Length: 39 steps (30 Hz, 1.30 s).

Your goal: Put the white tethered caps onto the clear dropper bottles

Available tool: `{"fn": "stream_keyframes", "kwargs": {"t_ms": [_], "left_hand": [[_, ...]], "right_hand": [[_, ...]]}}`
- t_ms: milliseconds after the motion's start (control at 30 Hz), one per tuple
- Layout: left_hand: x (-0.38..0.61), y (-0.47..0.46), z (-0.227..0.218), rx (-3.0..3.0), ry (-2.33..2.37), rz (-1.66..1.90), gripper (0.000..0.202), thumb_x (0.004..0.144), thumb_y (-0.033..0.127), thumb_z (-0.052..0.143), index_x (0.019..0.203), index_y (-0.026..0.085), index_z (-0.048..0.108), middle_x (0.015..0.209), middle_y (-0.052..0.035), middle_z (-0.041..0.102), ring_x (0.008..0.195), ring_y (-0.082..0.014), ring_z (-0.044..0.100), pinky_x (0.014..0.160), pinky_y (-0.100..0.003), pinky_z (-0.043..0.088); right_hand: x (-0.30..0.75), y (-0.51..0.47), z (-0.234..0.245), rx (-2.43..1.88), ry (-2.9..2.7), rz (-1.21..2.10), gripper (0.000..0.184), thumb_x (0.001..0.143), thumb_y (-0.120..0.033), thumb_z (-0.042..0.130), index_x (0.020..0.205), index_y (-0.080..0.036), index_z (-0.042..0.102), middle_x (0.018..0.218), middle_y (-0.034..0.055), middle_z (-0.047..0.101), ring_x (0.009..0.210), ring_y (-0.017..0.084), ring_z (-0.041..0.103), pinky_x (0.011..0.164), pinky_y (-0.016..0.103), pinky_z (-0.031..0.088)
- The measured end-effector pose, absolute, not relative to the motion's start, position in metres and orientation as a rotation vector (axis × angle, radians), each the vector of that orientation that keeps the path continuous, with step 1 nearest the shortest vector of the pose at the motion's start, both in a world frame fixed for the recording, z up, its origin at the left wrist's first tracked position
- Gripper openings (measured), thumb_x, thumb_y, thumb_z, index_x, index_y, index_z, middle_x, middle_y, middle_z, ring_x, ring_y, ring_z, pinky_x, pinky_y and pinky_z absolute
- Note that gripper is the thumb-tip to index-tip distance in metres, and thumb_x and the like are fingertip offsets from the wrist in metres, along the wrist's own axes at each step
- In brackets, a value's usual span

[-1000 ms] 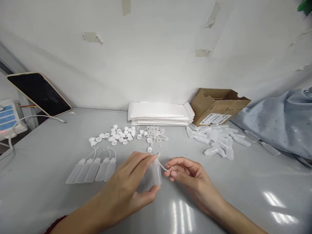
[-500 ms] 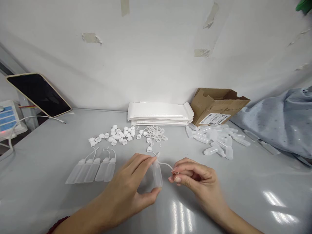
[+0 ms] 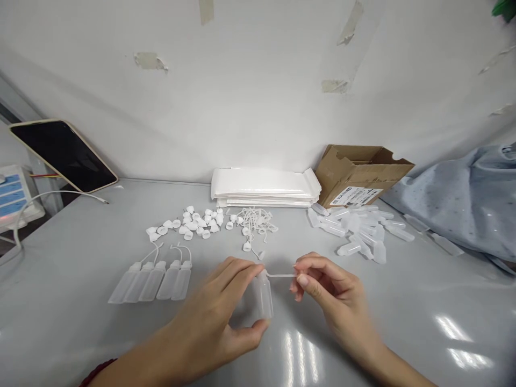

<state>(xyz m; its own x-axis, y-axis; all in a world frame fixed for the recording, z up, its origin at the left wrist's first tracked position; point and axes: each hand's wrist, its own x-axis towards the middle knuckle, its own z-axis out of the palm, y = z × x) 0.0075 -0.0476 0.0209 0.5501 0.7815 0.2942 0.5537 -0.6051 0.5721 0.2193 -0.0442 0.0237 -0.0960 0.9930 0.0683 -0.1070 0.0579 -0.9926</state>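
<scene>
Between the thumb and fingers of my left hand (image 3: pixel 226 306) is a small translucent plastic bottle (image 3: pixel 265 298), gripped at its neck and base. A thin white strap (image 3: pixel 282 276) runs sideways from the bottle's neck. My right hand (image 3: pixel 330 290) pinches the strap's far end, so it is drawn straight. To the left lies a row of several like bottles (image 3: pixel 151 282) with straps curling up from their necks. White caps (image 3: pixel 201 221) are scattered behind them, beside a tangle of loose straps (image 3: pixel 258 219).
More bare bottles (image 3: pixel 363 231) are heaped at the right, before a cardboard box (image 3: pixel 363 174). White flat packages (image 3: pixel 266 185) are stacked against the wall. A phone (image 3: pixel 64 153) leans at the far left near a cable (image 3: pixel 80 192). Pale blue cloth (image 3: pixel 463 199) lies at the right.
My right hand has moved slightly right and up, and the strap has gone from curved to straight. The bottle and my left fingertips have shifted a little right and down.
</scene>
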Motion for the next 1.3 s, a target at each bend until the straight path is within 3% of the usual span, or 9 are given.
{"fn": "stream_keyframes", "kwargs": {"t_ms": [167, 333, 433, 567, 900, 1300], "left_hand": [[0.012, -0.051, 0.019, 2.243, 1.110, 0.831, 0.059, 0.076, 0.017, 0.064, 0.128, 0.027, 0.037, 0.116, -0.0042, 0.056, 0.105, -0.0206, 0.056, 0.089, -0.032, 0.051], [0.016, -0.054, 0.017, 2.194, 1.068, 0.883, 0.056, 0.077, 0.012, 0.062, 0.126, 0.027, 0.038, 0.114, -0.0046, 0.057, 0.103, -0.0198, 0.057, 0.086, -0.032, 0.052], [0.016, -0.051, 0.019, 2.151, 1.020, 0.897, 0.041, 0.082, 0.015, 0.060, 0.120, 0.025, 0.047, 0.111, -0.0047, 0.060, 0.098, -0.0186, 0.059, 0.083, -0.031, 0.053], [0.014, -0.045, 0.021, 2.022, 1.001, 1.031, 0.017, 0.090, 0.014, 0.051, 0.099, 0.023, 0.062, 0.086, 0.0000, 0.065, 0.077, -0.0127, 0.063, 0.069, -0.024, 0.052], [0.014, -0.045, 0.022, 2.055, 1.067, 1.105, 0.018, 0.089, 0.009, 0.052, 0.091, 0.020, 0.066, 0.076, 0.0013, 0.067, 0.065, -0.0100, 0.061, 0.060, -0.020, 0.049], [0.004, -0.034, 0.042, 1.818, 1.235, 0.926, 0.020, 0.089, 0.030, 0.055, 0.078, 0.023, 0.071, 0.072, 0.0023, 0.068, 0.066, -0.0133, 0.061, 0.061, -0.022, 0.048]], "right_hand": [[0.213, -0.044, 0.024, -1.088, -1.163, 1.594, 0.020, 0.076, -0.031, 0.074, 0.093, -0.021, 0.067, 0.082, 0.0000, 0.067, 0.067, 0.010, 0.062, 0.065, 0.023, 0.051], [0.204, -0.048, 0.019, -0.988, -1.109, 1.965, 0.031, 0.072, -0.031, 0.078, 0.098, -0.018, 0.067, 0.076, 0.0003, 0.068, 0.072, 0.013, 0.064, 0.072, 0.027, 0.049], [0.203, -0.051, 0.018, -1.008, -1.121, 1.941, 0.028, 0.073, -0.031, 0.077, 0.097, -0.019, 0.069, 0.075, -0.0002, 0.067, 0.069, 0.012, 0.062, 0.068, 0.025, 0.047], [0.205, -0.053, 0.018, -1.026, -1.234, 1.901, 0.028, 0.074, -0.031, 0.076, 0.099, -0.019, 0.072, 0.068, -0.0011, 0.065, 0.063, 0.010, 0.059, 0.063, 0.024, 0.045], [0.205, -0.049, 0.023, -1.109, -1.292, 1.842, 0.030, 0.074, -0.035, 0.075, 0.097, -0.016, 0.074, 0.061, -0.0018, 0.061, 0.056, 0.009, 0.055, 0.059, 0.023, 0.045], [0.210, -0.050, 0.022, -1.152, -1.418, 1.736, 0.025, 0.077, -0.034, 0.072, 0.094, -0.017, 0.073, 0.061, -0.0012, 0.062, 0.059, 0.011, 0.054, 0.061, 0.025, 0.043]]}}
